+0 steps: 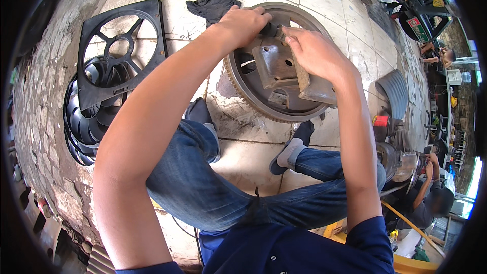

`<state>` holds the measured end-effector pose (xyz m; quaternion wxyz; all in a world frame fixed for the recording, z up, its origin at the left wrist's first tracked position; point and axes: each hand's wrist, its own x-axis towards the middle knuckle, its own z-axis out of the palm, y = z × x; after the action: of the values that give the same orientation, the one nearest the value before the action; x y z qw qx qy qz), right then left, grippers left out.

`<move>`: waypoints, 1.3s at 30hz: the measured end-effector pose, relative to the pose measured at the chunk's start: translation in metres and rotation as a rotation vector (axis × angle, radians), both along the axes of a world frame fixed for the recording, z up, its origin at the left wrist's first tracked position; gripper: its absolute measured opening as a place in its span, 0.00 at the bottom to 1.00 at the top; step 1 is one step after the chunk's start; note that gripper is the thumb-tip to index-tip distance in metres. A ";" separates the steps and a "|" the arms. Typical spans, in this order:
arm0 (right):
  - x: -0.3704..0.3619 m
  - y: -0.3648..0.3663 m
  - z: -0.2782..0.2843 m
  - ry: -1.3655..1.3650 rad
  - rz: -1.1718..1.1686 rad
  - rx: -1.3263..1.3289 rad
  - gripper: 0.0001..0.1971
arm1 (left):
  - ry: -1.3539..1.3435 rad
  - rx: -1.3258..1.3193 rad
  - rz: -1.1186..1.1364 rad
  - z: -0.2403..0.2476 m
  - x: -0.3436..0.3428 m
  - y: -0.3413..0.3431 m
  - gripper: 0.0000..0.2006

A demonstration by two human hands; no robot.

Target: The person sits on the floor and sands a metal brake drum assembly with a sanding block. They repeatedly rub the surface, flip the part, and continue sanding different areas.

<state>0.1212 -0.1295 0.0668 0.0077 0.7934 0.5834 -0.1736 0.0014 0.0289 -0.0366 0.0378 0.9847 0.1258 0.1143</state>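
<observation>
A large round metal flywheel [240,82] with a toothed rim lies on the tiled floor in front of me. On it sits a worn, angled metal bracket [272,63] with bolt holes. My left hand [245,24] is closed at the wheel's far left edge, fingers curled by a small dark piece [269,30] that I cannot identify. Against the upright edge of the bracket, my right hand [315,55] has its fingers bent round the top. Part of the bracket is hidden under that hand.
To the left lie a black fan shroud [161,35] and a black fan [81,122]. A black cloth [212,6] is beyond the wheel. A curved ribbed panel [394,94] and a red-topped can [380,121] stand right. Another person [428,198] works at the right edge.
</observation>
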 end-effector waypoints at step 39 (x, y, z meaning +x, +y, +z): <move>-0.007 -0.023 -0.013 0.144 -0.099 0.239 0.21 | 0.038 -0.265 0.248 0.007 0.008 -0.016 0.17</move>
<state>0.1139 -0.1527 0.0543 -0.1373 0.8018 0.5593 -0.1598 0.0095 0.0130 -0.0295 0.1503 0.9501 0.2609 0.0819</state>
